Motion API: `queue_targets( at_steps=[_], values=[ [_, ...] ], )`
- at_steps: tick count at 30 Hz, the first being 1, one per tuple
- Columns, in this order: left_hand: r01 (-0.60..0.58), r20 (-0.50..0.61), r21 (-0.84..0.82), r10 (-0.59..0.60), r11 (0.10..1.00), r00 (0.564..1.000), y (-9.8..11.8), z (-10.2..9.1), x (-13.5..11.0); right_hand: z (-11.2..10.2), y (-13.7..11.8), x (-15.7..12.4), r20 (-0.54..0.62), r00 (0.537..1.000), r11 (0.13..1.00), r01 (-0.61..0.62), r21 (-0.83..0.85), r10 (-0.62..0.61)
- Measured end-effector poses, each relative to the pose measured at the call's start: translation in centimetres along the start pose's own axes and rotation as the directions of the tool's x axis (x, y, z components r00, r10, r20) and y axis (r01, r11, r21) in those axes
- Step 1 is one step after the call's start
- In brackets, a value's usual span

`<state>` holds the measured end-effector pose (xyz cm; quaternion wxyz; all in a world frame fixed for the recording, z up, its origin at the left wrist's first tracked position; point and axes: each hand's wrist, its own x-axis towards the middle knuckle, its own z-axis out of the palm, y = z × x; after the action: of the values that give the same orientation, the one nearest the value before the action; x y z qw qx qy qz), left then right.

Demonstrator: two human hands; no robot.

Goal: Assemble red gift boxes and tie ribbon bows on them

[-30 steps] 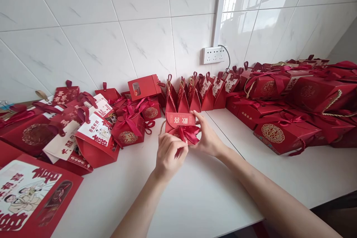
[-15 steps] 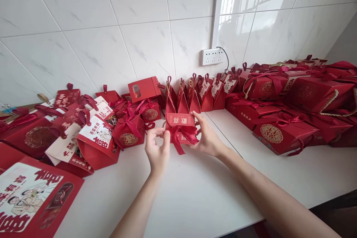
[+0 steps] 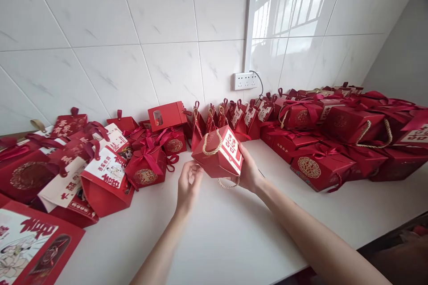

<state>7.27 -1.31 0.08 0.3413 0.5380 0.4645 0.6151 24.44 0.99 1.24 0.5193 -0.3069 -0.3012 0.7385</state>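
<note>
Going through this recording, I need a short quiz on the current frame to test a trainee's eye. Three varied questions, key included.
1. True or false: the right hand grips the red cardboard box with twisted gold rope handles.
2. Where is the white rectangular socket panel?
A: on the white tabletop
B: on the glossy white tiled wall
C: inside a red box
3. Fill in: the ribbon-tied red cardboard box at the front of the right-hand pile bears a round emblem coloured ____.

Key: 1 true; 2 B; 3 gold.
</note>
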Motion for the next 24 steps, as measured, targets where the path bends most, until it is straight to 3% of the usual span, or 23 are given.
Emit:
queue_targets(
  at_steps=[3, 6, 11, 18, 24],
  values=[
    [-0.082, 0.140, 0.073, 0.071, 0.994, 0.988, 0.13, 0.26, -0.60, 0.18, -0.31, -0.34, 0.078, 0.994, 0.994, -0.078, 0.074, 0.072],
    [-0.130, 0.178, 0.110, 0.110, 0.985, 0.978, 0.05, 0.32, -0.83, 0.23, -0.60, -0.45, 0.133, 0.983, 0.980, -0.144, 0.137, 0.126],
    [-0.140, 0.138, 0.108, 0.125, 0.984, 0.983, 0.09, 0.26, -0.85, 0.02, -0.72, -0.24, 0.168, 0.976, 0.961, -0.173, 0.217, 0.138],
    [-0.127, 0.113, 0.087, 0.117, 0.988, 0.987, -0.03, 0.25, -0.70, 0.03, -0.67, -0.23, 0.162, 0.976, 0.964, -0.175, 0.200, 0.143],
    [-0.216, 0.110, 0.004, 0.215, 0.976, 0.970, 0.23, 0.46, -0.87, 0.23, -0.30, -0.41, 0.231, 0.951, 0.961, -0.240, 0.139, 0.204]
  ],
)
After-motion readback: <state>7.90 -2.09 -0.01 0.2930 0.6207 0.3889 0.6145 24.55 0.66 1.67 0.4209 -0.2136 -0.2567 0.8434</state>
